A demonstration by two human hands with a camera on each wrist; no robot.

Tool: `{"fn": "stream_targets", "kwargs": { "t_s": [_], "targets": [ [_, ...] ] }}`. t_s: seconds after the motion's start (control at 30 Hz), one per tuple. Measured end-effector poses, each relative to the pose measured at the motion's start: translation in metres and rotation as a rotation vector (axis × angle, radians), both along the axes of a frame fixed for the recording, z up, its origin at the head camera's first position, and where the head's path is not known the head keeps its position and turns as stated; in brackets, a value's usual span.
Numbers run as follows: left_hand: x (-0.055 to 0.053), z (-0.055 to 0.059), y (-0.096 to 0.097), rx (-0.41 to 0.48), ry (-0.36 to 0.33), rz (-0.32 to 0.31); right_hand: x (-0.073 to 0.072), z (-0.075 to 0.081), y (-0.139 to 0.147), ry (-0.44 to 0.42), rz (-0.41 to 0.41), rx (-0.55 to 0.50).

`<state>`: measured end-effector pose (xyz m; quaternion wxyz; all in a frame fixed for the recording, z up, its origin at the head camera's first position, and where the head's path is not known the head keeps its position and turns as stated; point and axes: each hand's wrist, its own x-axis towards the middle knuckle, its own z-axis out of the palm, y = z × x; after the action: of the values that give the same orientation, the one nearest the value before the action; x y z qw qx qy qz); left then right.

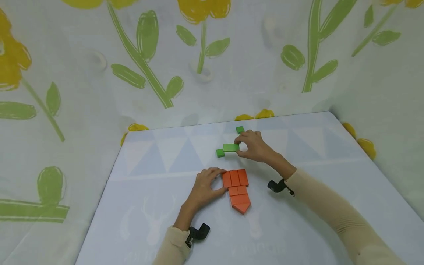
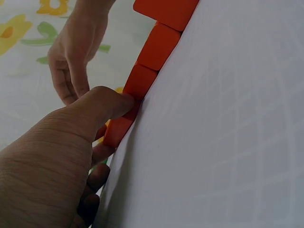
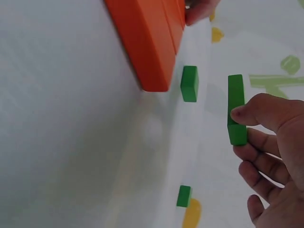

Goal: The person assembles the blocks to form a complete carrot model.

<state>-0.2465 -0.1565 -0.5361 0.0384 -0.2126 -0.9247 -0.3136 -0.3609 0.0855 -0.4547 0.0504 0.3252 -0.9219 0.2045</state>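
Observation:
My right hand point(image 1: 254, 147) pinches a long green block point(image 1: 229, 148) by one end between thumb and fingers. In the right wrist view this green block point(image 3: 236, 97) is held up off the table. One small green block point(image 1: 220, 153) stands just left of it in the head view, and another small green block point(image 1: 240, 129) lies farther back. Several orange blocks point(image 1: 235, 179) lie against one another, ending in a pointed triangular block point(image 1: 241, 208) toward the near side. With thumb and fingertips, my left hand point(image 1: 203, 186) grips the leftmost orange block point(image 1: 226, 179) of the far row.
All the blocks rest on a white table point(image 1: 139, 206) printed with pale blue triangles, except the held green one. Behind the table's far edge hangs a white curtain point(image 1: 238, 88) with yellow flowers. A small black camera point(image 1: 276, 186) sits on the right wrist.

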Motion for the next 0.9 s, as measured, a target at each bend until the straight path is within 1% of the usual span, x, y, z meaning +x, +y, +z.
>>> {"fn": "stream_targets", "kwargs": {
  "t_s": [0.2, 0.27, 0.4, 0.47, 0.6, 0.67, 0.9],
  "targets": [
    [-0.004, 0.002, 0.000, -0.010, 0.015, 0.008, 0.017, -0.007, 0.007, -0.016, 0.026, -0.001],
    [-0.003, 0.002, 0.001, -0.004, 0.006, 0.012, 0.021, -0.010, 0.007, -0.030, 0.035, 0.014],
    [0.003, 0.003, 0.001, 0.002, -0.026, 0.006, 0.030, -0.014, 0.008, -0.093, 0.059, 0.055],
    [0.003, 0.003, 0.000, -0.005, -0.026, 0.005, 0.032, -0.014, 0.007, -0.111, 0.078, 0.073],
    [0.003, 0.002, -0.001, -0.001, 0.017, 0.010, 0.032, -0.013, 0.004, -0.100, 0.105, 0.080],
    [0.003, 0.002, -0.002, -0.003, 0.026, 0.008, 0.032, -0.012, 0.003, -0.100, 0.109, 0.085],
    [0.002, 0.001, 0.000, -0.008, 0.016, -0.012, 0.032, -0.010, 0.004, -0.150, 0.129, 0.128]
  ]
}}
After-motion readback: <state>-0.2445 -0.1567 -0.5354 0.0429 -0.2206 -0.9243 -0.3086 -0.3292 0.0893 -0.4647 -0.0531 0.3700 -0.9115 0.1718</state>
